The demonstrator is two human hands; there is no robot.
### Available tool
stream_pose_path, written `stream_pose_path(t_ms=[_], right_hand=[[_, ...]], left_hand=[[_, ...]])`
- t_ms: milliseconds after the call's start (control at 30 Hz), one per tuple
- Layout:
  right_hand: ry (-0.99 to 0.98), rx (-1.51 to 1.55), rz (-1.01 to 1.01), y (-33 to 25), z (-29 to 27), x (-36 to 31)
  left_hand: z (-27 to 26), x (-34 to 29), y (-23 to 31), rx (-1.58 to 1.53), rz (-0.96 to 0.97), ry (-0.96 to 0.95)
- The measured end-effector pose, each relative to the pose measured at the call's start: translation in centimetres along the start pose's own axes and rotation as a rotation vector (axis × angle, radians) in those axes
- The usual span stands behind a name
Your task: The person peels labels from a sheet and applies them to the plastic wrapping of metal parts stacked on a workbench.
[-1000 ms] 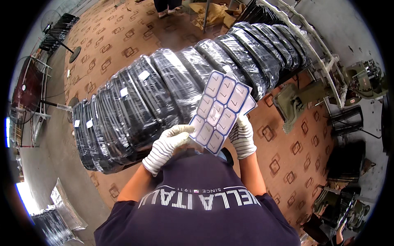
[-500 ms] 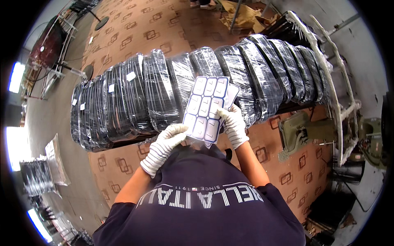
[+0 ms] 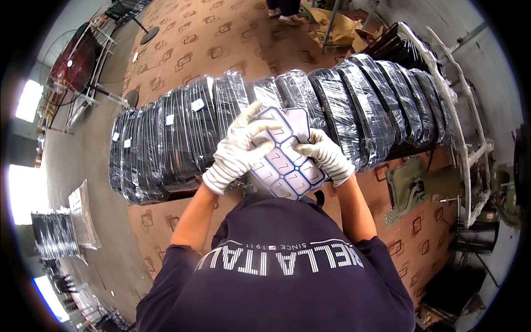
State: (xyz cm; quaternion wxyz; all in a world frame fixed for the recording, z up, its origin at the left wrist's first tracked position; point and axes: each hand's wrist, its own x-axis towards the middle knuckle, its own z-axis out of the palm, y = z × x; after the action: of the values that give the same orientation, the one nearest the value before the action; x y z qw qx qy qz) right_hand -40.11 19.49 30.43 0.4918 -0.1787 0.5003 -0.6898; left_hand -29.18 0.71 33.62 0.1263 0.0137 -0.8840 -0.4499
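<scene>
I hold a white sheet of blue-edged stickers in front of my chest, above a long row of black bundles wrapped in clear film. My left hand, in a white knit glove, lies over the sheet's upper left part with its fingers spread across the stickers. My right hand, gloved too, grips the sheet's right edge. Several bundles carry small white stickers on top.
The row of wrapped bundles runs left to right on a brown patterned floor. A white metal frame stands at the right end. Another person's feet show at the top. More wrapped stacks sit at the lower left.
The sheet has come down closer to my chest and tilted. My left hand has moved from the sheet's lower edge up onto its face, fingers spread. The view has shifted along the row.
</scene>
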Motion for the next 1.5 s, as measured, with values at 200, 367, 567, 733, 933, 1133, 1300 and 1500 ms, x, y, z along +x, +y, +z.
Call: stream_pose_path(t_ms=[200, 367, 567, 733, 933, 1133, 1300, 1500], right_hand=[[0.143, 0.041, -0.076, 3.1, 2.1, 0.1], [0.219, 0.003, -0.172, 4.8, 3.3, -0.8], [0.429, 0.026, -0.334, 5.3, 4.5, -1.7], [0.64, 0.04, -0.326, 5.5, 2.8, -2.1], [0.858, 0.124, -0.518, 4.7, -1.8, -4.9], [1.01, 0.238, -0.685, 2.7, -5.6, -13.8], [1.067, 0.462, -0.732, 7.0, -4.7, -21.7], [0.731, 1.204, -0.64, 17.6, 0.3, -23.9]], left_hand=[[2.5, -0.7, -2.2, 0.575, 0.174, 0.142], [4.1, -1.2, -3.8, 0.157, 0.255, 0.025], [4.3, -0.4, -3.9, 0.238, 0.324, -0.051], [3.6, 0.4, -4.0, 0.114, 0.249, 0.197], [1.7, -3.2, -6.7, -0.186, 0.081, 0.129], [-0.2, -5.8, -5.6, -0.182, -0.092, 0.025], [-3.6, -8.6, -9.0, 0.237, 0.283, -0.107], [-7.7, -9.9, -8.8, 0.13, -0.401, -0.09]])
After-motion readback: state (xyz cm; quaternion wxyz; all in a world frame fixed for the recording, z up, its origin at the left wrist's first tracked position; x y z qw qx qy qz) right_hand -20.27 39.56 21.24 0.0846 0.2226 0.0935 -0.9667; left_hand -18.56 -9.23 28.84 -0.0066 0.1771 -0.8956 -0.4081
